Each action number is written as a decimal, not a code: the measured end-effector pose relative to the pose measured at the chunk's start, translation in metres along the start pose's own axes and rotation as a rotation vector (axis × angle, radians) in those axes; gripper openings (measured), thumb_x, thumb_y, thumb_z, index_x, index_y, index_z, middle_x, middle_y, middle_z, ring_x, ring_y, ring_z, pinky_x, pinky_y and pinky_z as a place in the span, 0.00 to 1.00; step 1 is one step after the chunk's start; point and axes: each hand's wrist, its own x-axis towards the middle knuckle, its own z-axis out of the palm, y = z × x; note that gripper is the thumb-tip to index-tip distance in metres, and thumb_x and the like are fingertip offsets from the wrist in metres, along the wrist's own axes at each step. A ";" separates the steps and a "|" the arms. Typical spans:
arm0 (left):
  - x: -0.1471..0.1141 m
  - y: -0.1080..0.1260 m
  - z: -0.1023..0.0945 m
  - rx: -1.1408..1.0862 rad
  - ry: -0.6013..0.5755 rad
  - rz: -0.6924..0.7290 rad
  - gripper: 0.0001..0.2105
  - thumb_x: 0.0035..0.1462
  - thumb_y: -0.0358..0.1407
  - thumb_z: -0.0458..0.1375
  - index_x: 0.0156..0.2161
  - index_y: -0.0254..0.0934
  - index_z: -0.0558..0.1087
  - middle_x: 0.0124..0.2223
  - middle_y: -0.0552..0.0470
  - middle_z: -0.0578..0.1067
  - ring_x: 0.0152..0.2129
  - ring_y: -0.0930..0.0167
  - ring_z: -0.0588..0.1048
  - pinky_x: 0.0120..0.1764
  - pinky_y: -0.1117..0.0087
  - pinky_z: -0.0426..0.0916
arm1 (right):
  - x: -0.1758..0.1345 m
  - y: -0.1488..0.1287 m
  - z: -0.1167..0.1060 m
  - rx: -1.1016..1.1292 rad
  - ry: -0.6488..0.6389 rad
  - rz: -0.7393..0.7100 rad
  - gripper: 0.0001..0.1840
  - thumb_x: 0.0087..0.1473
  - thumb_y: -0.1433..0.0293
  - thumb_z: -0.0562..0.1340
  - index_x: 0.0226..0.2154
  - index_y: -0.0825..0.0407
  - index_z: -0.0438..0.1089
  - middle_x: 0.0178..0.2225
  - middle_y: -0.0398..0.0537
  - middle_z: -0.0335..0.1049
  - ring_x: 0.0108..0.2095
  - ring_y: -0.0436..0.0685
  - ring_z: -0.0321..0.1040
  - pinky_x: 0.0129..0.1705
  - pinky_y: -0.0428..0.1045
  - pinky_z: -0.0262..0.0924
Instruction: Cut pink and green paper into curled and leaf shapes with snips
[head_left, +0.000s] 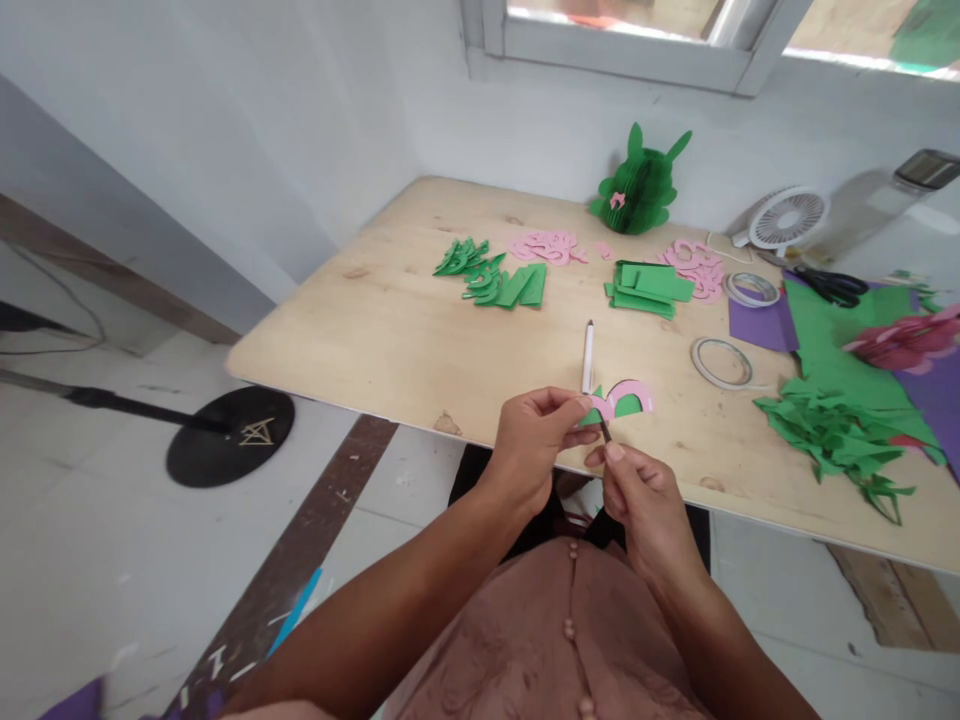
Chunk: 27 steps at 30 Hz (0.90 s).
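Between thumb and fingers, my left hand (pixel 541 430) pinches a curved pink paper cutout (pixel 636 390) laid over a piece of green paper (pixel 628 405), near the table's front edge. My right hand (pixel 643 490) is closed on a thin dark pen-like tool (pixel 604 430); its upper end meets the papers beside my left fingertips. Most of the tool is hidden by my fingers, so its exact kind is unclear. Just beyond my left fingertips lies a white pen (pixel 589 358) with a dark tip.
Green cutouts (pixel 487 285), pink cutouts (pixel 547 246) and stacked green strips (pixel 649 288) lie farther back. A green paper figure (pixel 640 185) stands by the wall. Tape rolls (pixel 721 363), black-handled scissors (pixel 832 285), a white fan (pixel 787 218) and green scraps (pixel 832 430) are at right.
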 end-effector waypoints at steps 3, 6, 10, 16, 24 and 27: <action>0.001 0.000 0.000 0.001 -0.005 0.004 0.08 0.38 0.33 0.66 0.21 0.31 0.72 0.23 0.52 0.74 0.21 0.74 0.73 0.32 0.70 0.72 | -0.001 -0.001 0.000 -0.009 -0.010 0.000 0.18 0.52 0.56 0.61 0.26 0.54 0.70 0.11 0.33 0.46 0.14 0.45 0.40 0.17 0.44 0.34; 0.001 0.000 0.000 0.003 -0.004 -0.001 0.07 0.38 0.33 0.66 0.21 0.31 0.72 0.23 0.52 0.74 0.21 0.74 0.73 0.32 0.70 0.72 | -0.003 -0.002 0.000 -0.014 -0.024 -0.004 0.17 0.53 0.56 0.60 0.26 0.54 0.70 0.11 0.34 0.47 0.14 0.45 0.40 0.18 0.45 0.35; 0.001 0.001 0.000 0.008 -0.005 0.007 0.07 0.39 0.32 0.65 0.21 0.31 0.72 0.23 0.52 0.73 0.21 0.74 0.73 0.31 0.70 0.71 | -0.003 -0.003 0.001 -0.004 -0.029 -0.009 0.17 0.53 0.56 0.60 0.26 0.54 0.69 0.11 0.33 0.46 0.14 0.45 0.39 0.18 0.45 0.34; 0.001 0.001 0.000 0.014 -0.014 0.015 0.07 0.39 0.33 0.65 0.22 0.31 0.72 0.23 0.52 0.74 0.21 0.75 0.73 0.31 0.70 0.71 | -0.002 -0.005 0.002 -0.003 -0.029 -0.011 0.17 0.53 0.57 0.60 0.26 0.54 0.69 0.11 0.33 0.47 0.14 0.45 0.40 0.18 0.45 0.34; 0.000 0.001 0.000 0.016 -0.014 0.021 0.07 0.39 0.32 0.65 0.21 0.31 0.72 0.23 0.52 0.73 0.22 0.73 0.74 0.31 0.71 0.72 | 0.000 -0.002 0.002 0.007 -0.015 -0.010 0.17 0.53 0.56 0.61 0.26 0.55 0.69 0.11 0.33 0.45 0.14 0.44 0.39 0.17 0.44 0.33; 0.000 0.001 -0.001 0.014 -0.017 0.023 0.07 0.39 0.33 0.65 0.21 0.31 0.72 0.23 0.52 0.73 0.22 0.74 0.73 0.31 0.71 0.72 | 0.000 -0.002 0.001 -0.001 -0.004 -0.017 0.18 0.52 0.56 0.62 0.25 0.55 0.69 0.11 0.32 0.44 0.14 0.44 0.39 0.17 0.44 0.33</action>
